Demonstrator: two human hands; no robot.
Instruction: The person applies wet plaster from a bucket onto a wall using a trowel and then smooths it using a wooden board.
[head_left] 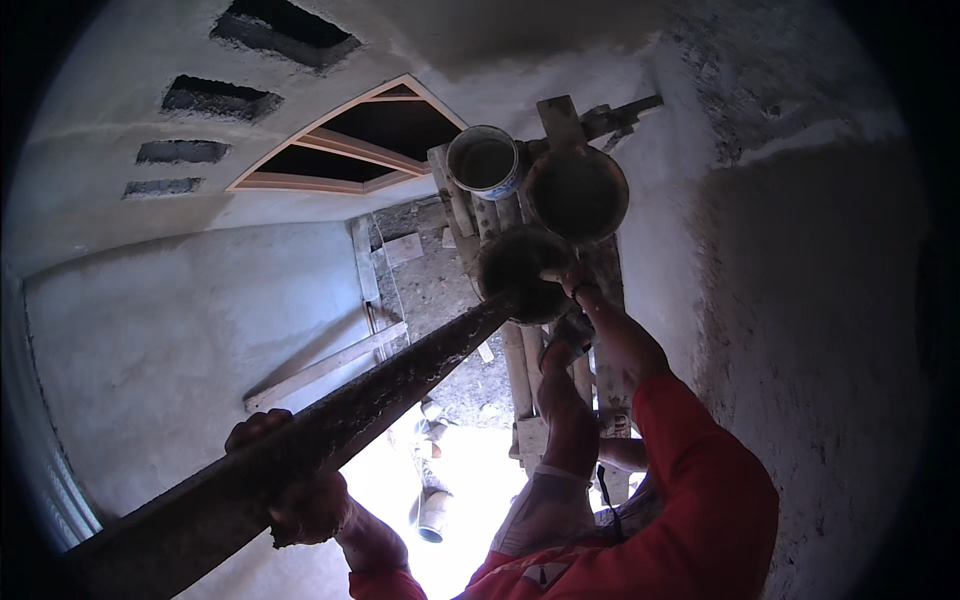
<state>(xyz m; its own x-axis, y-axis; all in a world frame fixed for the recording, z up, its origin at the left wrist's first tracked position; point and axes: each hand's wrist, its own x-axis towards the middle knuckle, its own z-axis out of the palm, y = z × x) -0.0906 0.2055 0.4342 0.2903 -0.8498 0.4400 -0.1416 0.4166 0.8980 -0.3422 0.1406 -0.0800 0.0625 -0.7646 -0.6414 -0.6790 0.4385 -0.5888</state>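
Observation:
My left hand (318,505) is closed round a long, dark straightedge board (390,385) crusted with mortar. The board runs from the lower left up to a round dark pan (512,262), its far end at the pan's rim. My right hand (570,277) reaches over that pan with fingers drawn together. What it holds, if anything, is lost in the shadow. Just beyond stands a second round pan (578,185) with greyish contents, and a white bucket (484,160) is beside it.
The pans and bucket stand on a narrow scaffold of poles and planks (515,365), with my legs on it. Plastered walls (200,310) rise on both sides. A wooden-framed opening (365,150) is at the upper left. Far below lie rubble and a fallen bucket (433,512).

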